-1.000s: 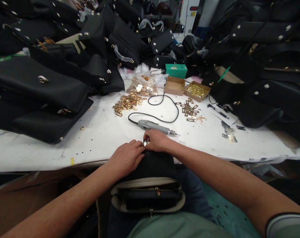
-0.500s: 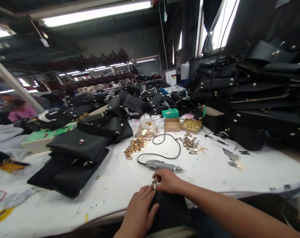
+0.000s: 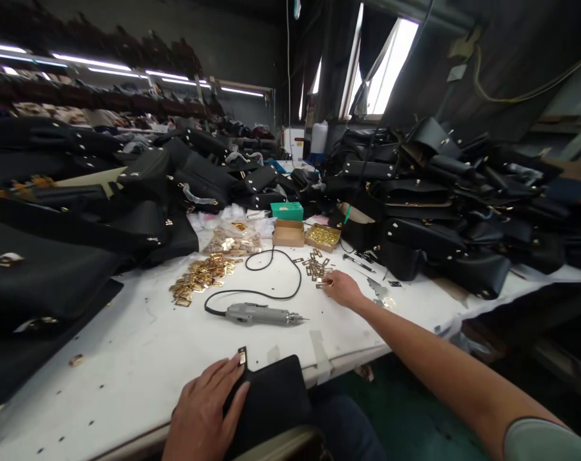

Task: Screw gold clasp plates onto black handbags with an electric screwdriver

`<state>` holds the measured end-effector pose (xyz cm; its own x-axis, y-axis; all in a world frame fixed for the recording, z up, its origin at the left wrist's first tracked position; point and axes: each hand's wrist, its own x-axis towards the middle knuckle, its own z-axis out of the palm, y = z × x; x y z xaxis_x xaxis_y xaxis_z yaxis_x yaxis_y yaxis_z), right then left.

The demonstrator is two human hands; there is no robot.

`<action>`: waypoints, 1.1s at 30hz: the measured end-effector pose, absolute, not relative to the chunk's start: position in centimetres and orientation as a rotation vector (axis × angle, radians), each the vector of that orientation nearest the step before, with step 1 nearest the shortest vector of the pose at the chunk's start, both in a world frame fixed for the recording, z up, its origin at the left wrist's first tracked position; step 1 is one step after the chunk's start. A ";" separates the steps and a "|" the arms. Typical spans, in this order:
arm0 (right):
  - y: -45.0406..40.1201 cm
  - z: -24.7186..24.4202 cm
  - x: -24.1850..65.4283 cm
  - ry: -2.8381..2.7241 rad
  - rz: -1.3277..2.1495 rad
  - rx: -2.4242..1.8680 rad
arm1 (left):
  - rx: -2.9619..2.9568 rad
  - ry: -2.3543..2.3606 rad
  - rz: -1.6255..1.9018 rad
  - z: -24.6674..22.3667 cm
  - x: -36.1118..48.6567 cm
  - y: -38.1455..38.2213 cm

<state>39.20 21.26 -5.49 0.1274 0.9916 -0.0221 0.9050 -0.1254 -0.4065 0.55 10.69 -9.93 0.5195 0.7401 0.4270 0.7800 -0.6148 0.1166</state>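
My left hand [image 3: 206, 406] presses on a black leather bag piece [image 3: 271, 400] at the table's front edge, its fingertips on a small metal fitting [image 3: 243, 356] at the piece's corner. Beyond the screwdriver, my right hand [image 3: 341, 288] reaches to a pile of rectangular metal frames [image 3: 314, 265], its fingers closed on one frame [image 3: 322, 284]. A grey electric screwdriver [image 3: 262, 314] with a black cord lies between the two hands. Gold fittings [image 3: 199, 276] are heaped to the left of the cord.
An open cardboard box [image 3: 289, 234], a box of gold parts [image 3: 323, 236] and a green box [image 3: 286, 210] stand behind the cord. Stacked black bags [image 3: 418, 234] rise at the right; more bags [image 3: 45, 269] lie at the left. A pen [image 3: 359, 263] rests near the right pile.
My right hand has left the bag piece and moved forward and right to the metal frames, now gripping one. My left hand stays on the piece. The view has turned to the right.
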 end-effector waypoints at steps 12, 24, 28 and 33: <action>23.8 -4.9 39.8 -2.219 0.317 -2.239 | -2.645 -1.335 -0.777 -10.2 0.7 10.6; 25.1 -4.2 36.0 -2.626 0.085 -2.271 | -2.736 -1.585 -0.667 -8.1 1.8 9.2; 24.7 -3.6 36.1 -2.582 -0.004 -2.276 | -2.756 -1.666 -0.699 -7.7 2.0 8.8; 21.9 -2.6 33.0 -2.140 0.339 -2.029 | -2.776 -1.685 -0.730 -7.8 1.8 9.0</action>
<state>33.01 21.86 -2.59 -0.0577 0.9979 -0.0308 0.9585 0.0467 -0.2814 1.81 8.97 -7.81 0.3961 0.8780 0.2688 0.7964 -0.4742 0.3753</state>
